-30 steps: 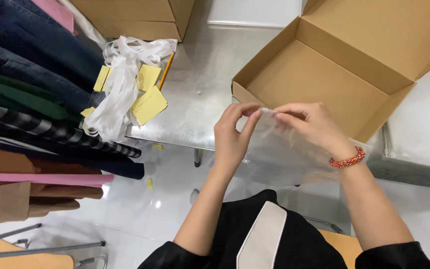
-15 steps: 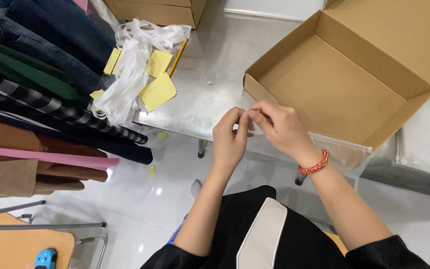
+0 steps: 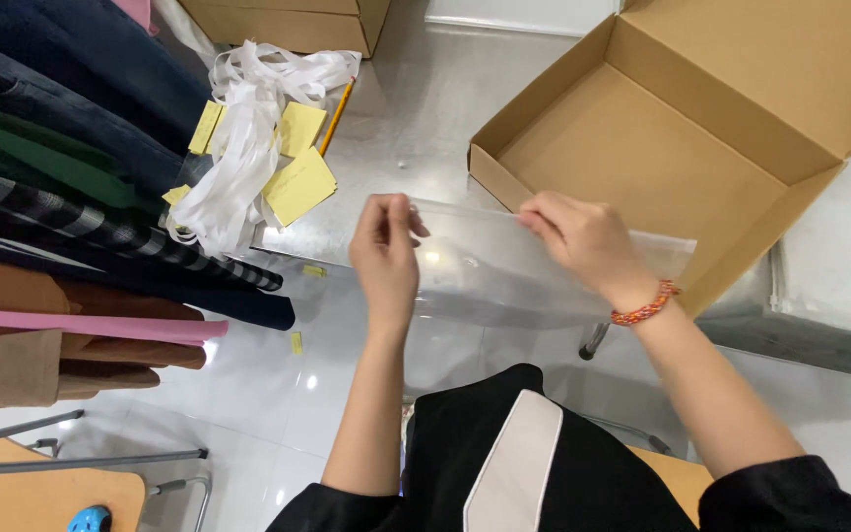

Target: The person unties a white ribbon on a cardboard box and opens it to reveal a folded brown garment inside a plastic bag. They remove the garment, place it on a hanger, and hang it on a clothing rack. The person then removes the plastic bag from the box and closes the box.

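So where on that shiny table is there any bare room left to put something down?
Bare steel table lies between the yellow notes with white ribbons and the open cardboard box. The box's floor is bare too. The left edge is crowded with folded clothes. Both hands, left hand and right hand, hold a clear plastic bag over the front edge.

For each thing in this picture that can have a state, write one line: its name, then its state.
Clear plastic bag: stretched flat between both hands.
Left hand: pinching the bag's top edge.
Right hand: pinching the same edge.
Cardboard box: open, empty.
Folded clothes: stacked.
White ribbons: loose heap.
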